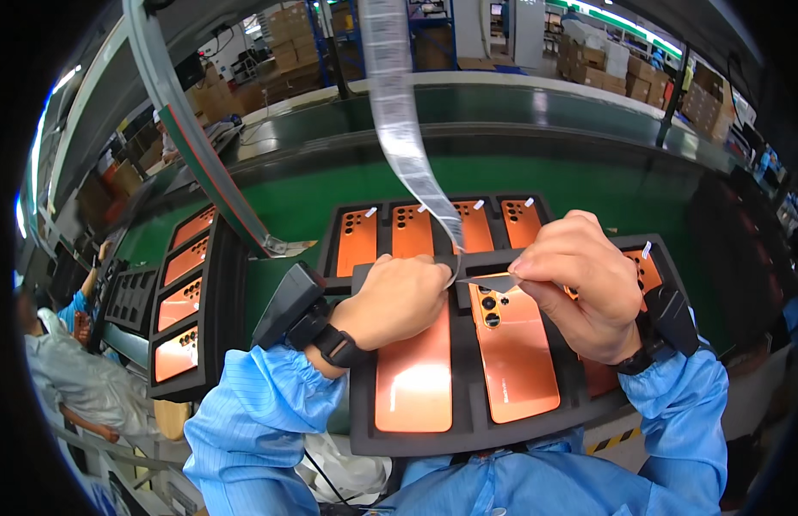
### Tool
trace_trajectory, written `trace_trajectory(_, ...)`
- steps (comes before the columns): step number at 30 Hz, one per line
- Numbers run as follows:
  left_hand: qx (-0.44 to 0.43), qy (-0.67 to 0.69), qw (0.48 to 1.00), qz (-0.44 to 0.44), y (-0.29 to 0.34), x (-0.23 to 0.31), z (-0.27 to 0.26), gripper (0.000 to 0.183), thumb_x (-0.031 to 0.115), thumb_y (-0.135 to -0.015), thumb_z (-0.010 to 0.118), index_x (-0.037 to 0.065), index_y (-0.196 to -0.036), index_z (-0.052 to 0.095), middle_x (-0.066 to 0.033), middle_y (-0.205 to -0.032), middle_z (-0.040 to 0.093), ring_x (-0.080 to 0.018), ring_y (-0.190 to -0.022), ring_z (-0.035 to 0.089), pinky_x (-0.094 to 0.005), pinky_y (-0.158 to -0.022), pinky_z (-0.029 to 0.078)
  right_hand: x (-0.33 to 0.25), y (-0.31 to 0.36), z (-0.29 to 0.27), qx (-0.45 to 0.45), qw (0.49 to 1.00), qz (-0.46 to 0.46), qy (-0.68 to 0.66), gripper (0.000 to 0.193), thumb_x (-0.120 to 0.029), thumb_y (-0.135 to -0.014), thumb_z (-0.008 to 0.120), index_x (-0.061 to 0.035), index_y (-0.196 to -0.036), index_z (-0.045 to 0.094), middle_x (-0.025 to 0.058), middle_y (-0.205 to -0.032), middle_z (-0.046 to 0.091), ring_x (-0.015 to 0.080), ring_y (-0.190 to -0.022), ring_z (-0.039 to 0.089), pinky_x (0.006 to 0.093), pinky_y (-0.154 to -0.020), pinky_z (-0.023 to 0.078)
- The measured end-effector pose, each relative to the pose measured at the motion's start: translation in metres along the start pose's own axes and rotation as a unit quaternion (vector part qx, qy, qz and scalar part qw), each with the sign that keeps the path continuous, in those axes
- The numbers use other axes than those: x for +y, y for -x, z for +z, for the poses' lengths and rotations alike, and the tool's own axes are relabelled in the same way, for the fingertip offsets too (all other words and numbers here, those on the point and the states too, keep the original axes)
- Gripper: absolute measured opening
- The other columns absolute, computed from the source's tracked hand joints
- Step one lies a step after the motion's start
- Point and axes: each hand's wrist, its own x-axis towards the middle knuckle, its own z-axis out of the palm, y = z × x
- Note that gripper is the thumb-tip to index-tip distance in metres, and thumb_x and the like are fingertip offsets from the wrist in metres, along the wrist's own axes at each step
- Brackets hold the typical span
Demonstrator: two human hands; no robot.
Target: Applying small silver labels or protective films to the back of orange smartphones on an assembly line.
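Note:
A long, shiny strip of clear labels [401, 129] hangs down from above, and its lower end curls in at the fingertips of my left hand [392, 301]. That hand is closed on the strip, back upward, over the top of an orange phone [413, 378] and hiding its camera end. My right hand [584, 284] pinches a small clear film piece [495, 282] between thumb and forefinger. The film is held slantwise at the camera end of a second orange phone [517, 365]. Both phones lie back up in a black foam tray [468, 434] close to my body.
Behind it, another foam tray [330, 258] holds several orange phones with small white tabs. At left, a stack of foam trays [211, 344] carries more phones beside a slanted metal post [201, 163]. A green conveyor belt [287, 193] runs across. Co-workers [89, 370] are at far left.

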Motion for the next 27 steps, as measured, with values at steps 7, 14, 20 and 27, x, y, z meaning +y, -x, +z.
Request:
trace_trajectory(7, 0.004, -0.014, 1.0, 0.016, 0.004, -0.005, -0.003, 0.008, 0.005, -0.075, 0.055, -0.001, -0.074, 0.06, -0.0192, -0.074, 0.06, -0.0376, -0.069, 0.06, -0.0478, -0.063, 0.047, -0.002, 0.001, 0.003, 0.012, 1.0, 0.002, -0.019, 0.02, -0.004, -0.068, 0.075, -0.0032, -0.085, 0.066, 0.006, -0.081, 0.065, 0.0235, -0.075, 0.061, 0.0338, -0.066, 0.044)
trace_trajectory(14, 0.037, -0.011, 0.999, 0.005, 0.003, -0.004, -0.004, 0.005, -0.001, -0.071, 0.057, -0.002, -0.075, 0.06, -0.0195, -0.078, 0.057, -0.0382, -0.068, 0.06, -0.0464, -0.062, 0.049, -0.002, 0.001, 0.005, 0.018, 0.999, 0.0, -0.034, 0.02, -0.004, -0.068, 0.075, -0.0033, -0.085, 0.066, 0.0057, -0.082, 0.065, 0.0236, -0.077, 0.062, 0.034, -0.068, 0.046)
trace_trajectory(20, 0.1, -0.025, 0.995, 0.014, 0.022, 0.001, -0.002, 0.006, -0.001, -0.071, 0.058, -0.001, -0.077, 0.058, -0.016, -0.08, 0.056, -0.037, -0.073, 0.058, -0.0461, -0.064, 0.046, -0.001, -0.007, -0.006, 0.086, 0.992, 0.053, -0.07, 0.018, 0.002, -0.073, 0.071, -0.0002, -0.089, 0.065, 0.0112, -0.09, 0.062, 0.0193, -0.081, 0.06, 0.0277, -0.068, 0.047)
trace_trajectory(27, -0.018, 0.182, 0.983, 0.006, 0.11, 0.055, -0.049, 0.022, 0.002, -0.075, 0.059, 0.001, -0.097, 0.063, -0.0178, -0.096, 0.062, -0.0373, -0.086, 0.06, -0.0431, -0.077, 0.05, 0.045, 0.016, 0.0, 0.066, 0.892, 0.375, -0.243, 0.012, -0.007, -0.089, 0.061, 0.0031, -0.093, 0.064, 0.0016, -0.077, 0.062, 0.0049, -0.069, 0.056, 0.0185, -0.061, 0.045)
